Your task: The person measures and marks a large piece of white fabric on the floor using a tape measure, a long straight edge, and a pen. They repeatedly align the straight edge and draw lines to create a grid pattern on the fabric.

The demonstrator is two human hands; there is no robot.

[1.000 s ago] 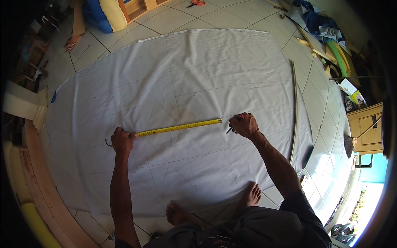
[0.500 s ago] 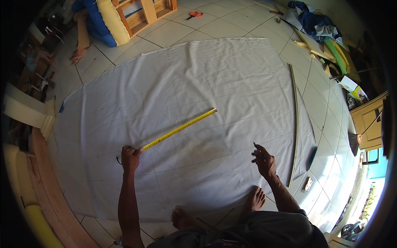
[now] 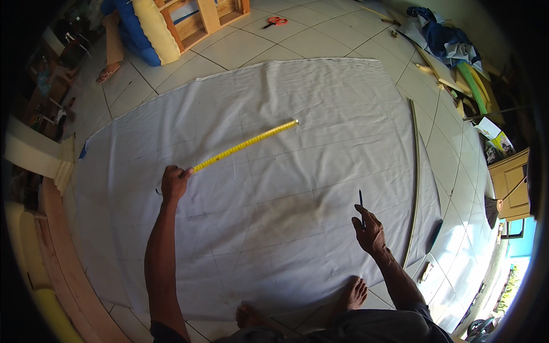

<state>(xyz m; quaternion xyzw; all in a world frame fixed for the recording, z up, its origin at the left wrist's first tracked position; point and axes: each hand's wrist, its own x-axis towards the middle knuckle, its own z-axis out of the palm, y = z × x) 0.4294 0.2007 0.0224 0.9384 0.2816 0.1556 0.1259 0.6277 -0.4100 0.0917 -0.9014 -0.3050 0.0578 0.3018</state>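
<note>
A large pale grey cloth (image 3: 257,211) is spread over the floor, wrinkled and marked with thin drawn lines. On its left part, my left hand (image 3: 174,183) is closed around a tape measure; the case is mostly hidden in the fingers. The yellow tape blade (image 3: 246,144) runs out from it to the upper right, over the cloth. My right hand (image 3: 370,231) is over the right part of the cloth, holding a thin dark pencil (image 3: 361,198) between its fingers, tip pointing away from me. The pencil is apart from the tape.
A long thin rod (image 3: 414,177) lies along the cloth's right edge. Red-handled scissors (image 3: 277,22) rest on the tiles beyond. A wooden frame (image 3: 209,17) stands at the far side; blue fabric (image 3: 437,34) and scraps are heaped at far right. My bare feet touch the near edge.
My left hand has moved the tape measure away from me, and its blade lies farther up the cloth. My right hand has turned, with the pencil now pointing away from me.
</note>
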